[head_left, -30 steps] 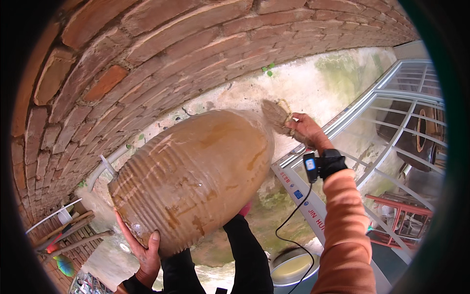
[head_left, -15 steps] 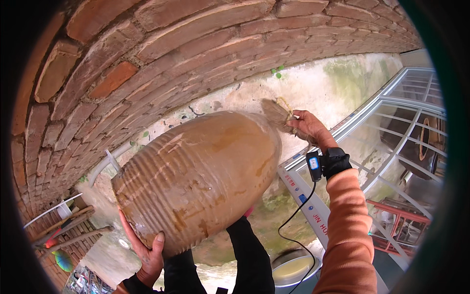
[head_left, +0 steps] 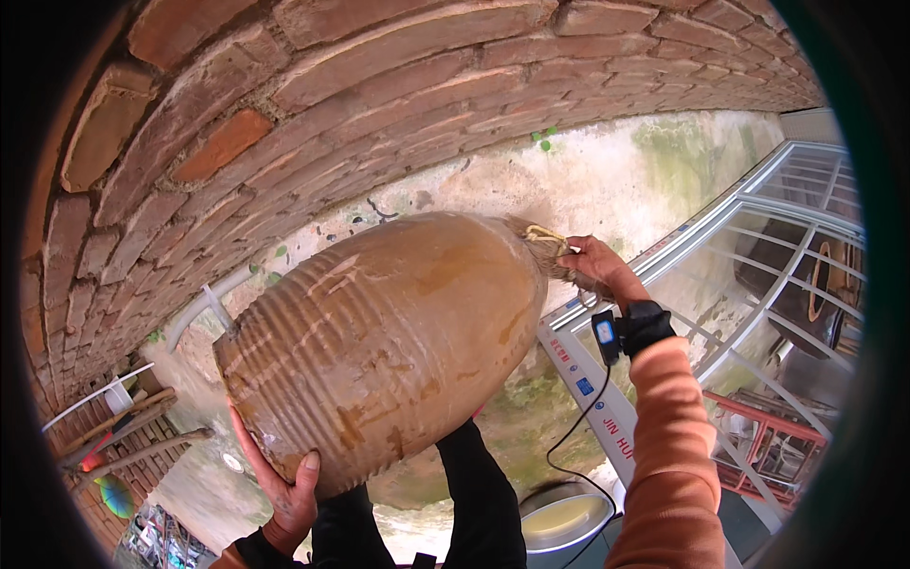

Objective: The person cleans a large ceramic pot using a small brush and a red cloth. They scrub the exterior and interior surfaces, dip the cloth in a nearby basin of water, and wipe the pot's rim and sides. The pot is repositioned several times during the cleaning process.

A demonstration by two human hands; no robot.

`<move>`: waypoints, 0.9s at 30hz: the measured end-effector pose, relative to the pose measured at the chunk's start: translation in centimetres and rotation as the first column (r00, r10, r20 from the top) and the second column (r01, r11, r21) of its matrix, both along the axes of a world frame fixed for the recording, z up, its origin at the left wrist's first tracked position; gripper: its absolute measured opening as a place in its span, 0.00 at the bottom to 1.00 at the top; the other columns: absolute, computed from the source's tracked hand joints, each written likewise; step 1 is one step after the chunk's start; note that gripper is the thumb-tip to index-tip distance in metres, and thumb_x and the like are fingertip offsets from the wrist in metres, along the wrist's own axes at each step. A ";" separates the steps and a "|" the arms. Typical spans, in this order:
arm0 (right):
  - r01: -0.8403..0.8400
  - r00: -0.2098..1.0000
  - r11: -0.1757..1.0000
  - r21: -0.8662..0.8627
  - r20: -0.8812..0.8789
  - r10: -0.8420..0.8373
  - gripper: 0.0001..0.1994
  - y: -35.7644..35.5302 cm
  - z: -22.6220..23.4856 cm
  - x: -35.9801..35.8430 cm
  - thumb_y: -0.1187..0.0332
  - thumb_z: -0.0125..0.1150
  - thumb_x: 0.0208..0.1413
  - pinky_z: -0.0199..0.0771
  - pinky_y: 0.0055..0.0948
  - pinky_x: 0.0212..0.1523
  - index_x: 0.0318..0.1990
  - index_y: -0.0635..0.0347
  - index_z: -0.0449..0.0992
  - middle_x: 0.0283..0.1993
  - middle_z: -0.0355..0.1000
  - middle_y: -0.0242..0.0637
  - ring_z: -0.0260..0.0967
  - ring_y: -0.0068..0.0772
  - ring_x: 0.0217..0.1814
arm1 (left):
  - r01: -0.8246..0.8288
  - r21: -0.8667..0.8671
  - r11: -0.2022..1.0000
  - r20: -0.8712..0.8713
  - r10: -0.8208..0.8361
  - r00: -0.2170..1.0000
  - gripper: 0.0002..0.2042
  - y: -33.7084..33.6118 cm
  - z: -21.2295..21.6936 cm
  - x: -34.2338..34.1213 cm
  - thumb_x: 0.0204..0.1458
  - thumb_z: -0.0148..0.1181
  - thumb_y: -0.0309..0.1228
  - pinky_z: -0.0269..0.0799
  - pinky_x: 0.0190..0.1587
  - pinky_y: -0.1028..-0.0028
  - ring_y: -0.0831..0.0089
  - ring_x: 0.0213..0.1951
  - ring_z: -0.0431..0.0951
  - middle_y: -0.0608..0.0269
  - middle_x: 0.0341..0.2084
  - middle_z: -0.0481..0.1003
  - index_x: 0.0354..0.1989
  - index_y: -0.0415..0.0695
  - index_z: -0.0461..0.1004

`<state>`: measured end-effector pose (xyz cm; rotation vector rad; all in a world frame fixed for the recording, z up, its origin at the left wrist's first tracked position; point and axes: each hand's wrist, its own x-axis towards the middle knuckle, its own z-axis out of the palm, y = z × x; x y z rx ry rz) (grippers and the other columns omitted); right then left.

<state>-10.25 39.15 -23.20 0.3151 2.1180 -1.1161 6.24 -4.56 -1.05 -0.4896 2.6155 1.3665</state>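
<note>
A large brown glazed earthenware jar (head_left: pixel 408 332) lies on its side, wet, ribbed toward its left end and smooth toward its rounded right end. My left hand (head_left: pixel 292 498) grips the edge at the ribbed end, with the thumb on top and the fingers along the end face. In my right hand (head_left: pixel 595 264) is a brush of brown fibres (head_left: pixel 542 248), bound with yellowish cord. Its bristles touch the far side of the jar's right end, and their tips are partly hidden behind it. My dark-clad legs stand beneath the jar.
A brick wall (head_left: pixel 398 114) rises beyond the jar, above a stained concrete floor (head_left: pixel 607 171). White-framed glazed panels (head_left: pixel 758 237) lean at the right. A basin of yellowish liquid (head_left: pixel 559 520) stands lower right. A grey pipe (head_left: pixel 204 313) and wooden poles (head_left: pixel 142 446) are at the left.
My right hand has moved the brush slightly down and nearer around the jar's right end. The jar and my left hand stay almost in place.
</note>
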 end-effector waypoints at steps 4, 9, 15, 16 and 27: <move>0.000 0.977 0.923 0.386 -0.198 0.083 0.15 0.2 -0.1 0.2 0.64 0.59 0.49 0.70 0.32 0.38 0.43 0.62 0.74 0.30 0.76 0.41 0.72 0.32 0.35 | 0.001 -0.017 1.000 0.011 0.000 1.000 0.49 0.4 0.3 -0.1 0.44 0.60 0.41 0.34 0.64 0.64 0.61 0.66 0.40 0.51 0.65 0.38 0.65 0.37 0.31; -0.051 0.998 0.998 0.040 -0.027 0.052 0.18 0.3 -0.1 1.2 0.62 0.58 0.49 0.70 0.34 0.39 0.46 0.62 0.72 0.31 0.75 0.43 0.73 0.36 0.36 | 0.005 -0.002 1.000 0.003 -0.005 1.000 0.49 0.5 0.2 -0.1 0.44 0.60 0.41 0.34 0.64 0.65 0.61 0.66 0.39 0.51 0.66 0.37 0.65 0.37 0.31; 0.056 0.994 0.956 0.288 -0.110 -0.025 0.18 1.2 0.7 2.1 0.59 0.58 0.50 0.70 0.33 0.38 0.45 0.60 0.73 0.33 0.75 0.42 0.72 0.38 0.37 | 0.037 -0.035 0.999 0.005 -0.037 0.999 0.48 0.7 0.3 0.1 0.44 0.60 0.39 0.33 0.65 0.65 0.61 0.66 0.38 0.51 0.66 0.36 0.65 0.36 0.31; 0.108 0.993 0.988 0.114 -0.066 -0.101 0.18 1.5 0.9 2.7 0.60 0.59 0.50 0.70 0.30 0.37 0.45 0.62 0.72 0.32 0.75 0.40 0.72 0.33 0.36 | 0.038 -0.034 0.999 0.001 -0.038 0.999 0.48 0.8 0.2 0.2 0.44 0.59 0.39 0.32 0.65 0.65 0.61 0.66 0.38 0.51 0.66 0.36 0.65 0.36 0.31; 0.446 0.882 0.892 0.080 -0.207 -0.422 0.19 2.9 -0.8 6.1 0.60 0.60 0.49 0.70 0.34 0.36 0.45 0.64 0.70 0.32 0.73 0.47 0.72 0.41 0.33 | 0.062 -0.060 0.996 -0.023 -0.063 0.998 0.46 1.8 0.1 0.5 0.44 0.58 0.36 0.31 0.65 0.64 0.60 0.67 0.36 0.50 0.66 0.36 0.65 0.35 0.32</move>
